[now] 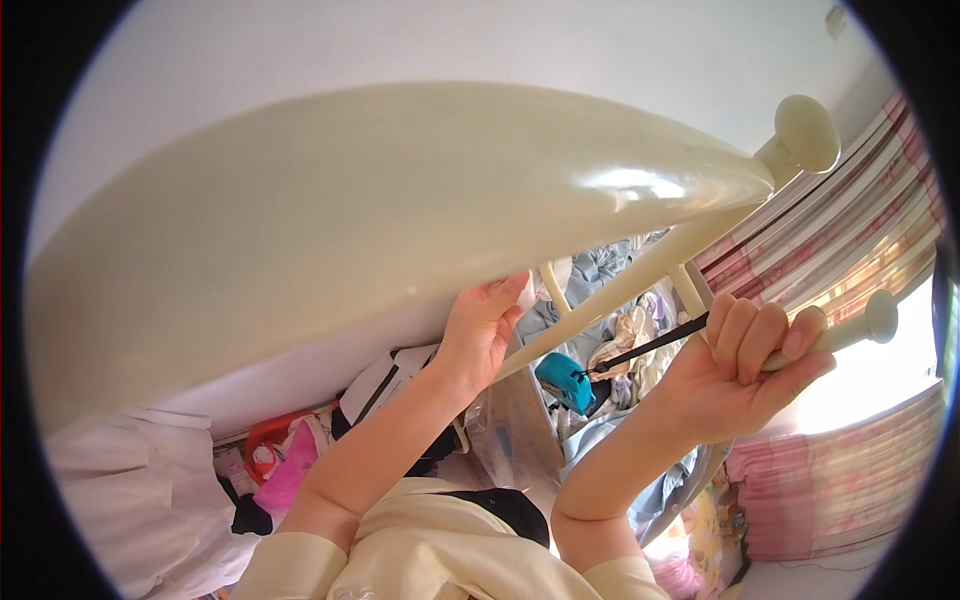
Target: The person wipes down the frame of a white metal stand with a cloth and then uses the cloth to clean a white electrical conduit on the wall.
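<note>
A cream metal bunk-bed frame [400, 190] fills the upper part of the view, its broad smooth rail very near. My left hand [480, 325] is raised beneath that rail. Between its thumb and fingers is a small white object [527, 291], mostly hidden, its kind unclear. Over to the right, my right hand [745, 375] has its fingers wrapped round a cream bed post [835, 338] that ends in a round knob [881, 316]. A black strap [655, 342] runs from beside this hand down to a teal pouch-like thing [566, 384]; whether the hand grips the strap is unclear.
Rumpled clothes and bedding [600, 265] lie beyond the cream ladder-like bars [600, 305]. Floral curtains [820, 230] hang by a bright window at right. Lower left are white cloth [140, 490], a pink item [293, 470] and a red container [265, 437].
</note>
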### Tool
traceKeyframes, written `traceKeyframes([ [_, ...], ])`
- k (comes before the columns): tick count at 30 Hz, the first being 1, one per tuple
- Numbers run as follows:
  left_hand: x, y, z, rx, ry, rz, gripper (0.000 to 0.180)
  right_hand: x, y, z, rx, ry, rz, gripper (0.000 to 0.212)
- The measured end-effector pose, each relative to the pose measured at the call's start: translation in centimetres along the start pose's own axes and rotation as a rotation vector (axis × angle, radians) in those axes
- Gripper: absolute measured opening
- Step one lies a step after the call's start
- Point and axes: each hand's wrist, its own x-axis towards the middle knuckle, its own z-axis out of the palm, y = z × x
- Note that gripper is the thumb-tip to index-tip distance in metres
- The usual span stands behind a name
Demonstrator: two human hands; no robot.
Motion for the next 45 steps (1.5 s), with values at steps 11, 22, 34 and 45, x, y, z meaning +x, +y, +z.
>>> traceKeyframes([
  [11,-1.7,-0.4,1.2,0.248,0.008,-0.109,0.02,-0.1,0.0,0.0,0.02,0.007,-0.004,0.037],
  [22,0.9,0.2,2.4,0.43,-0.026,-0.309,0.026,-0.1,0.0,0.1,-0.013,0.03,-0.01,0.037],
  [34,1.1,0.3,1.7,0.326,-0.128,-0.216,0.034,0.0,0.1,0.0,0.004,-0.031,-0.006,0.036],
  [45,3.0,-2.4,-4.0,-0.06,-0.296,-0.316,0.047,0.0,0.3,0.1,-0.006,-0.014,-0.021,0.036],
])
